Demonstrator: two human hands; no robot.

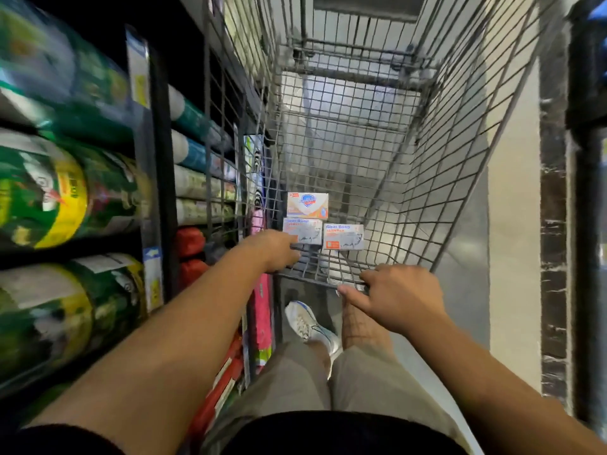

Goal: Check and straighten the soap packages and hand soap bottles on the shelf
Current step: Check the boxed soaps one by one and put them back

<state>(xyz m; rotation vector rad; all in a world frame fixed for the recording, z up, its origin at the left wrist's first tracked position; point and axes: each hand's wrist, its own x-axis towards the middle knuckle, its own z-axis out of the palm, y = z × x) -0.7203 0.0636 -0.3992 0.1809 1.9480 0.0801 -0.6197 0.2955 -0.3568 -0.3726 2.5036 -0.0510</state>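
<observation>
left hand [279,251]: it reaches over the near edge of the cart [427,159]. The fingertips are hidden behind the hand, so I cannot tell if they are spread or pinching something.
right hand [400,297]: its fingers are curled over the top wire of the cart's near edge and hold it. One finger sticks out along the wire, toward the left hand.
soap boxes [303,231]: three small boxes lie flat on the cart floor, not on the shelf. One is just past the left fingers and may be touching them. One is beside it, ahead of the right fingers. The third is farther off, behind the first.
shelf [161,159]: it stands to the left of the left hand, full of green cans [49,192] that look blurry. I cannot pick out any hand soap bottles there.
shoe [310,323]: a white one is on the floor, below both hands.
step: I think the person is going for a soap box in the cart, or just steadying the cart. No box has been put on the shelf yet.
next move: the left fingers would need to close on the nearest box, lift it over the wire, carry it left to the shelf, and set it straight.
</observation>
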